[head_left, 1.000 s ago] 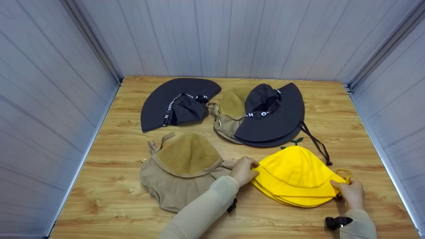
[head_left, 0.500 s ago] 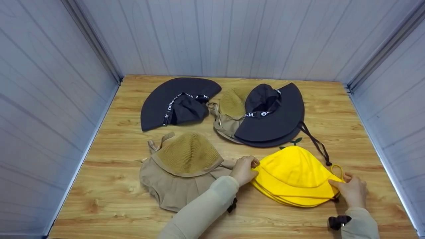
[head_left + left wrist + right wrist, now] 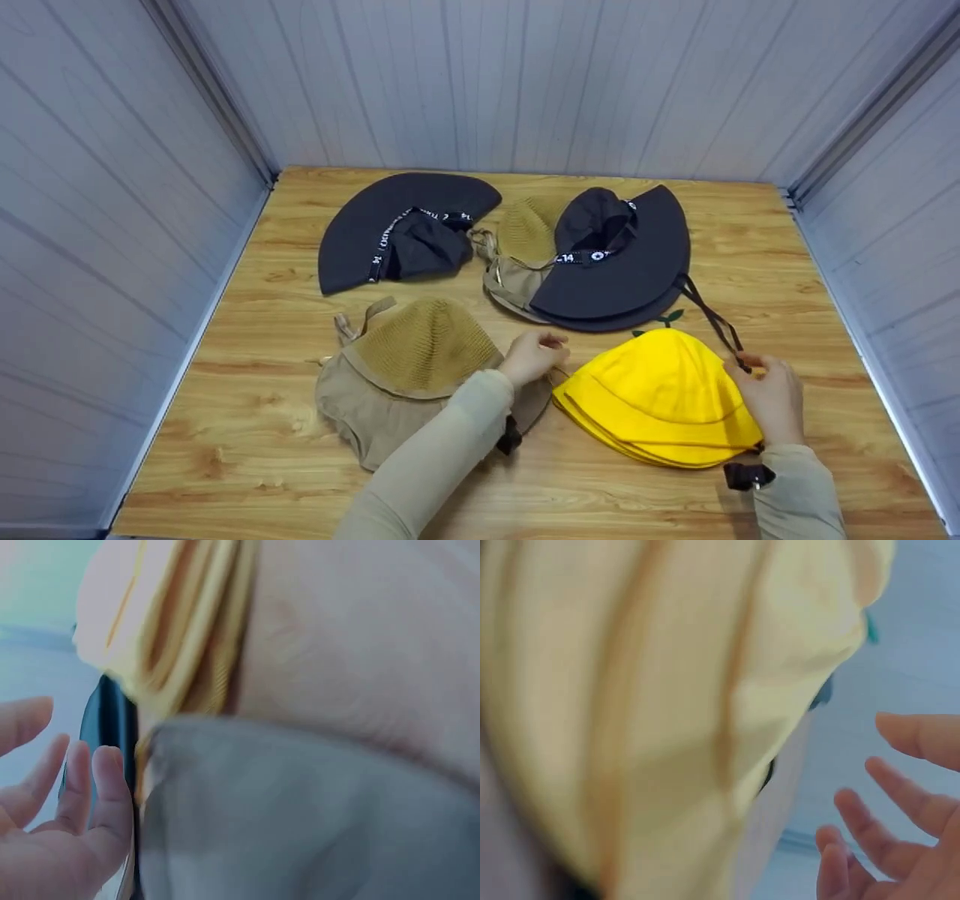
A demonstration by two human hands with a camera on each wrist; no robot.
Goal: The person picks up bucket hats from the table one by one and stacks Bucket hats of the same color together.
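A yellow bucket hat [image 3: 667, 382], with another brim showing beneath its own, lies folded flat at the front right of the table. Green leaf shapes [image 3: 670, 319] stick out behind its crown. My left hand [image 3: 531, 358] is off the hat's left corner, above the edge of a beige hat with a tan knitted crown [image 3: 424, 352]. In the left wrist view its fingers [image 3: 112, 787] are loosely bent around nothing. My right hand [image 3: 771, 397] hovers by the yellow hat's right side, overlapping a black cord's end. The right wrist view shows its fingers [image 3: 870, 847] spread, holding nothing.
A dark wide-brimmed hat [image 3: 360, 232] lies folded at the back left. At the back centre, another dark hat [image 3: 637, 277] partly covers a second beige and tan hat [image 3: 525, 232]; its black cord [image 3: 709, 311] trails toward the yellow hat. Pale panel walls [image 3: 465, 82] enclose the wooden table [image 3: 247, 450].
Both hands have let go of the yellow hat's side corners. The left has moved up and left, the right up and slightly left. The hat's left corner has shifted a little left.
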